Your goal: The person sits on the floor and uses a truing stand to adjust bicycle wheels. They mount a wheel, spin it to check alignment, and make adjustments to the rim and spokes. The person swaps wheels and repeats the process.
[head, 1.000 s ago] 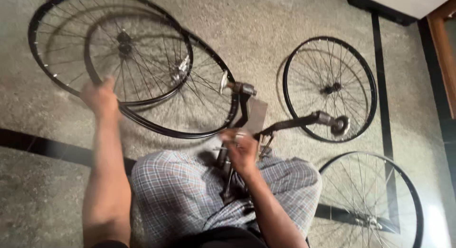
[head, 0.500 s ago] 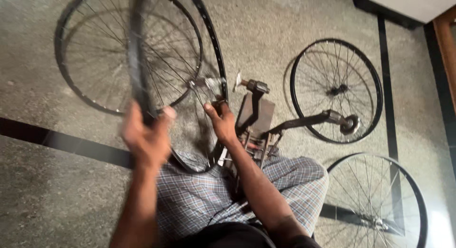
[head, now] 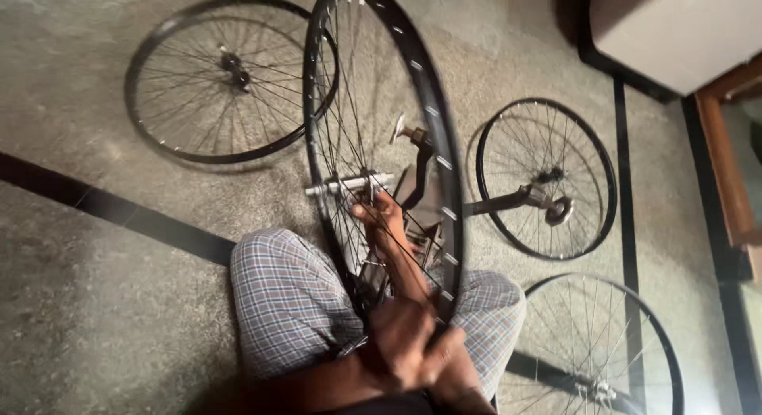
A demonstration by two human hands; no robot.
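Wheel in hand: a spoked bicycle wheel (head: pixel 432 137) with a dark rim stands nearly upright, on edge, between the person's knees; its top reaches the upper edge of the view and its lower arc ends at the lap.
Axle: a bright metal axle (head: pixel 345 185) sticks out sideways at the wheel's centre.
Right hand: the right hand (head: pixel 381 220) reaches in among the spokes and sits at the hub, fingers closed about the axle end; the forearm runs down toward the lap.
Left hand: the left hand (head: pixel 401 343) is clenched on the rim's lowest part, just above the lap; the grip is tight, though motion blur hides the individual fingers.
Stand: a dark metal stand (head: pixel 425 157) with a long arm rises from the floor behind the held wheel; the arm extends to the right over another wheel.
Legs: checked cloth (head: pixel 290 300) covers both knees, which flank the wheel.
Floor wheels: one wheel (head: pixel 159 129) lies flat at upper left, partly behind the held wheel; a second wheel (head: pixel 595 185) lies at right under the stand's arm; a third wheel (head: pixel 659 343) lies at lower right, cut by the frame.
Floor: speckled stone floor (head: pixel 95 304) with dark inlaid stripes.
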